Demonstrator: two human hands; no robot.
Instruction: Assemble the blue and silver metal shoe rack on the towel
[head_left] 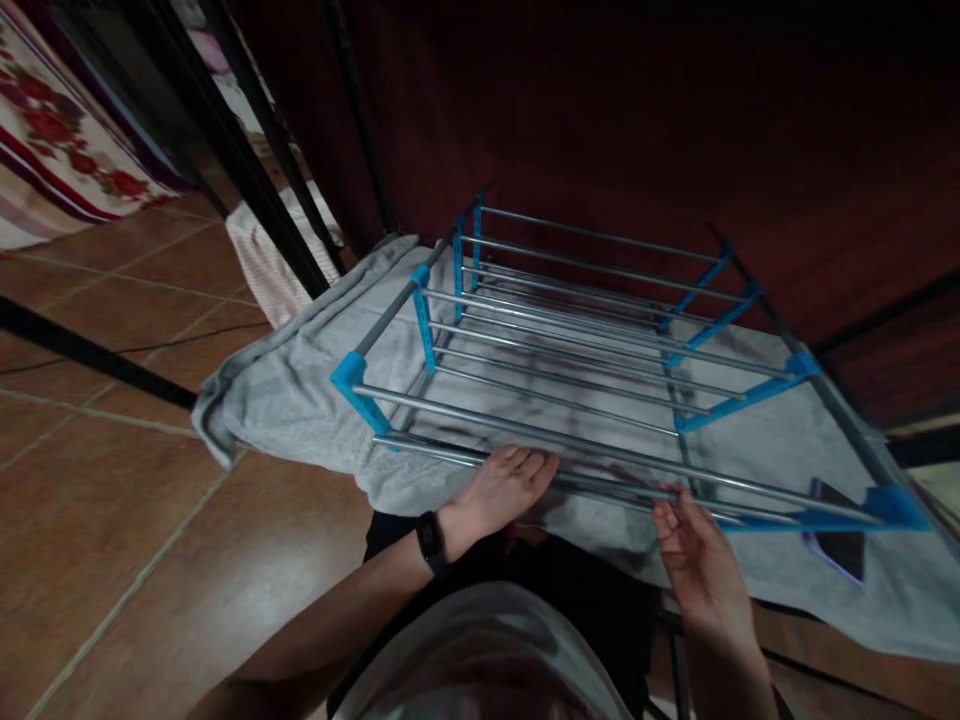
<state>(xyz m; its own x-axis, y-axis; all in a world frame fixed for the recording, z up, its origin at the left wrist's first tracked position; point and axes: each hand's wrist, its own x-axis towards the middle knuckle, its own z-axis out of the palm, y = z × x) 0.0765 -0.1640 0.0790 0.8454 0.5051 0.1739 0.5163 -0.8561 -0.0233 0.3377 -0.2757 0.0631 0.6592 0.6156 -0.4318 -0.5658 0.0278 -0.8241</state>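
Note:
A metal rack (555,435) with several silver rods and blue plastic joints lies across a grey cloth in front of me. My left hand (517,485), with a dark band on the wrist, is wrapped over the near lower rods, left of their middle. Farther right, my right hand (694,545) pinches a near rod between thumb and fingers, palm turned partly up. Blue brackets (367,405) join the rods at the left end, and another blue corner piece (896,508) sits at the near right. The undersides of my left fingers are hidden.
The grey cloth (300,410) covers the surface under the rack. A phone (836,545) lies on it at right. Black metal bars (97,350) stand at left above the tiled floor (112,510). A dark red panel (637,130) rises behind. Floral fabric (67,130) hangs far left.

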